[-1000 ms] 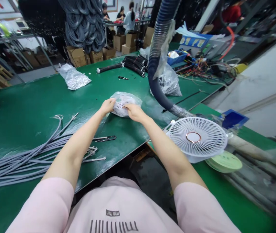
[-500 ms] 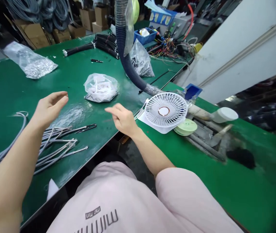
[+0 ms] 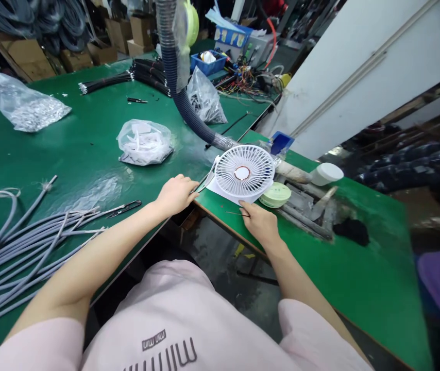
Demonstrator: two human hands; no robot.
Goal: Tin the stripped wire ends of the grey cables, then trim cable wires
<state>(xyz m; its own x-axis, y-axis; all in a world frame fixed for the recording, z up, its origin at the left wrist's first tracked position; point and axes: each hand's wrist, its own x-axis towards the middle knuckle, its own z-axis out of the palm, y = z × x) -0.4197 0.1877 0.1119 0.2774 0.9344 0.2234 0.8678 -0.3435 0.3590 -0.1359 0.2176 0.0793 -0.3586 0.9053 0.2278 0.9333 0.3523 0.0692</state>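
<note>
My left hand is over the table edge, just left of a white desk fan. Its thumb and fingers are pinched together, close to a thin pale strand beside the fan; what they hold is unclear. In front of the fan's base, my right hand is closed on a thin dark wire-like piece that points left. A light green round spool sits right of the fan. Grey cables with stripped ends lie at the left, with small thread snips by their tips.
A bag of white pieces and a bag of shiny parts rest on the green table. A ribbed hose curves down behind the fan. At the right stand a metal fixture and a white cup.
My left hand has swung right from above the cables to the table edge by the fan. The right hand has moved right to the fan's front, and a thin piece now shows in its fingers.
</note>
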